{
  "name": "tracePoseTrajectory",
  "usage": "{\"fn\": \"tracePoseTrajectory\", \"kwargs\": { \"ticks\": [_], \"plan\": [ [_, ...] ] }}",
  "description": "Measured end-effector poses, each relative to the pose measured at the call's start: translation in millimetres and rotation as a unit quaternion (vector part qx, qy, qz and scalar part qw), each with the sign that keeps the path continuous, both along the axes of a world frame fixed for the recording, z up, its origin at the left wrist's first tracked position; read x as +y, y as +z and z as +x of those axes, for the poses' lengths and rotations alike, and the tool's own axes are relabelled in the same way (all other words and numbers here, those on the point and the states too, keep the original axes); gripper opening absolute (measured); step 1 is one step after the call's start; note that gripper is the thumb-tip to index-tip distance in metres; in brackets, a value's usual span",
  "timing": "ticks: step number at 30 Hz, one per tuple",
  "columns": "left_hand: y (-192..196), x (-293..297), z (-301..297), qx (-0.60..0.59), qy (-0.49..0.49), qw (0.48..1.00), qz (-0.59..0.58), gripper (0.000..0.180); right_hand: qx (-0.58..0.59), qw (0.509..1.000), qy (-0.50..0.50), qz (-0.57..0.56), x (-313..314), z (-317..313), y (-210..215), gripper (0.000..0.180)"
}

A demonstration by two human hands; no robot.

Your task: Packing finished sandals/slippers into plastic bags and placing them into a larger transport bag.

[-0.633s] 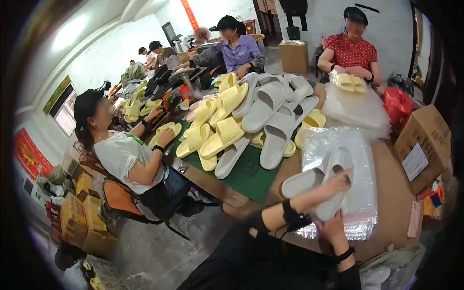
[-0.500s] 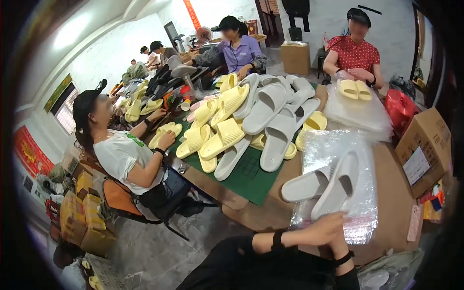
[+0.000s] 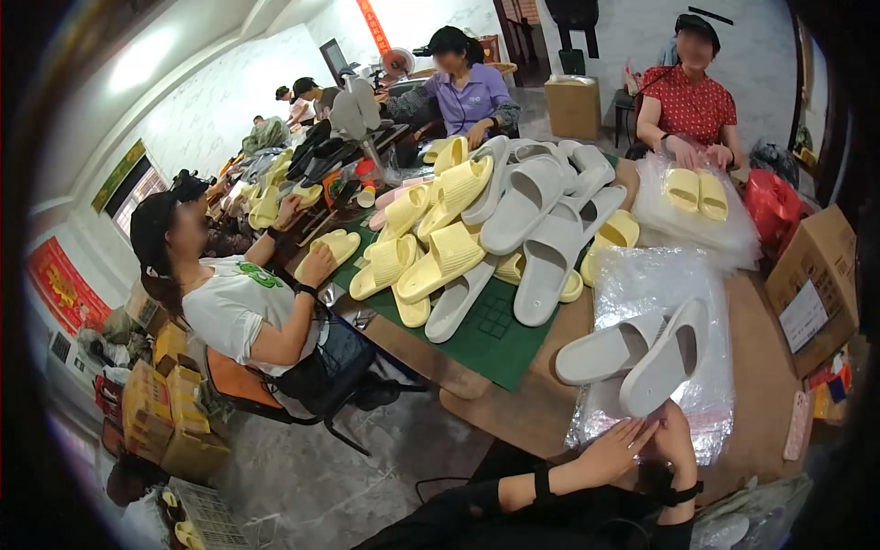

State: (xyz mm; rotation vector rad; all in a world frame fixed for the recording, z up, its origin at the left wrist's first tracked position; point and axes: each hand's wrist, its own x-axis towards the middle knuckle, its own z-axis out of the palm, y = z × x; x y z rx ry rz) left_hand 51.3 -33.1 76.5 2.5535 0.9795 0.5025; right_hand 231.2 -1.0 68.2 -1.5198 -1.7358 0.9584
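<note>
A pair of grey slide sandals lies on a stack of clear plastic bags (image 3: 706,367) in front of me. The left slide (image 3: 610,350) lies on its sole; the right slide (image 3: 667,359) is tilted and overlaps it. My left hand (image 3: 619,451) rests at the bags' near edge, fingers stretched out flat and pointing toward my right hand. Close beside it, my right hand (image 3: 676,436) is curled just below the heel of the right slide. Its fingertips are partly hidden, and what they pinch, if anything, is not visible.
Grey and yellow slides (image 3: 525,203) are heaped on a green mat (image 3: 500,344). At right stand a cardboard box (image 3: 811,289) and a red bag (image 3: 770,203). Across the table, a person in red (image 3: 692,105) has yellow slides on bags. A person in white (image 3: 247,302) sits at left.
My hands have shifted slightly. My left hand has gone from a closed grip over the right to flat, stretched fingers, uncovering the right hand. The view has shifted a little; the grey slides stay on the bags.
</note>
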Motion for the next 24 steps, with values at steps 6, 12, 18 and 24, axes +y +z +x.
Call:
{"fn": "tracePoseTrajectory", "kwargs": {
  "ticks": [6,12,18,24],
  "plan": [
    [-26,12,-2,-0.011,0.033,0.998,0.06,0.053,0.287,0.949,-0.097,-0.091,10,-12,19,0.05],
    [-25,7,5,-0.032,0.056,0.994,0.083,0.047,0.597,0.738,-0.271,-0.158,18,-9,53,0.071],
    [-28,7,6,-0.024,0.035,0.996,0.077,0.047,0.503,0.82,-0.249,-0.113,38,-10,18,0.065],
    [-27,4,3,-0.013,0.027,0.998,0.054,0.047,0.473,0.865,-0.167,-0.017,28,-24,116,0.055]
  ]
}}
